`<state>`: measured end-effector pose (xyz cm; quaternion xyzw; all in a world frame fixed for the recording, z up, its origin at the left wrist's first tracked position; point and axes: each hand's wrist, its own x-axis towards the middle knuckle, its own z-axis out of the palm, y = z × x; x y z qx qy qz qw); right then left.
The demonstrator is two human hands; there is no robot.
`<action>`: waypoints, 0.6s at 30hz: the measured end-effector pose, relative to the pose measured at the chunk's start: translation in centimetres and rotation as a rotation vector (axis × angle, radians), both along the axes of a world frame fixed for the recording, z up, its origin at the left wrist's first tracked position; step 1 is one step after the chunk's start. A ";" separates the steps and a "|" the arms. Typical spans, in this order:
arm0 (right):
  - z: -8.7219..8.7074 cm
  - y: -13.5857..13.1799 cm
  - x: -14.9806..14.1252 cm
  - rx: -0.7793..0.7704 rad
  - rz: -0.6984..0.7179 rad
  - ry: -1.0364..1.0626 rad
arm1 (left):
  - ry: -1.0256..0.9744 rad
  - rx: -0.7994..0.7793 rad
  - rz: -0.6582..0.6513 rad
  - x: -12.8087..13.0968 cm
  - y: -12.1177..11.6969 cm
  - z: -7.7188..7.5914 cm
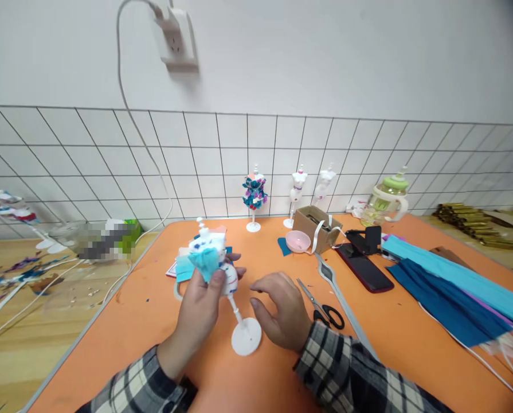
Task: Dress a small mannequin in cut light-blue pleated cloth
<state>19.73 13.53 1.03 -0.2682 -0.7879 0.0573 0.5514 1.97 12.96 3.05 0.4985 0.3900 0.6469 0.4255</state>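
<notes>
My left hand (202,307) is wrapped round a small white mannequin figure (213,258) with a turquoise fabric piece pinned under the thumb. The figure is tilted, and its white stem runs down to a round base (246,336) near the orange table (144,321). My right hand (280,310) hovers just right of the stem, fingers loosely curled with the thumb out, holding nothing I can see. Scissors (322,307) lie right beside the right hand.
A decorated mannequin (254,195) and two white ones (298,186) stand at the back by the wire grid. A cardboard box (316,228), pink dish (298,241), phone (363,267), green-lidded bottle (385,202) and blue fabric sheets (445,292) lie to the right.
</notes>
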 end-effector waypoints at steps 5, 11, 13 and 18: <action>10.7 -2.6 0.1 -0.012 -0.081 0.358 | 0.393 0.257 0.101 3.8 -0.9 7.3; 13.1 -4.8 2.2 0.015 -0.131 0.370 | 0.686 0.331 0.020 5.1 -2.9 9.2; 12.7 -4.5 2.3 -0.022 -0.162 0.375 | 0.697 0.302 0.020 5.2 -2.8 8.8; 12.6 -3.7 2.1 -0.098 -0.198 0.427 | 0.675 0.268 0.062 5.5 -2.4 8.4</action>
